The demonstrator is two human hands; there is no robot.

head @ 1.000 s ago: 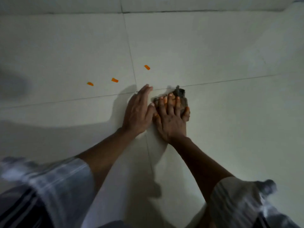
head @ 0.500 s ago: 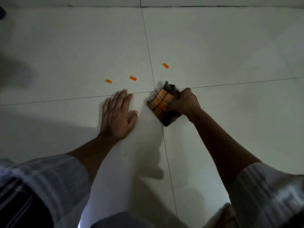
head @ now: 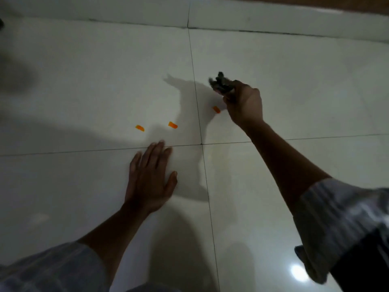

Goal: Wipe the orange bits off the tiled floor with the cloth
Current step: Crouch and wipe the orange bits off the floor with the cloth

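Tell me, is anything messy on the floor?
Yes. Three orange bits lie on the pale tiled floor: one, one, and one beside the right hand, which holds the cloth. Nothing else looks odd.

The right hand (head: 244,104) grips a bunched cloth (head: 221,83) above the floor (head: 84,81), just beside one orange bit (head: 216,109). The left hand (head: 149,182) rests flat near two others (head: 172,124).

Three orange bits lie on the tiled floor (head: 294,70): one orange bit (head: 139,127), a second orange bit (head: 172,124) and a third orange bit (head: 216,109). One cloth (head: 221,83) shows. Two hands show: a left hand (head: 150,182) and a right hand (head: 245,104).
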